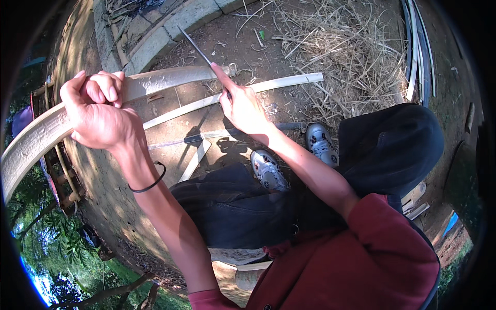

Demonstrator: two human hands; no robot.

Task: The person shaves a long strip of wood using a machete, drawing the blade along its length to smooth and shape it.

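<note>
Head view: the left hand (101,111) has a closed grip around a pale bamboo strip (36,137). The right hand (243,106) is closed on a knife (199,49), forefinger laid along its blade.

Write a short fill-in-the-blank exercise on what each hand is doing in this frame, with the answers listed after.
1. The left hand is closed around a long pale bamboo ____ that curves across the view.
2. The right hand grips a knife with its ____ finger stretched along the blade.
3. A black ____ circles the left wrist.
4. Dry straw lies on the ground to the person's ____.

Answers: strip; index; band; right
</note>
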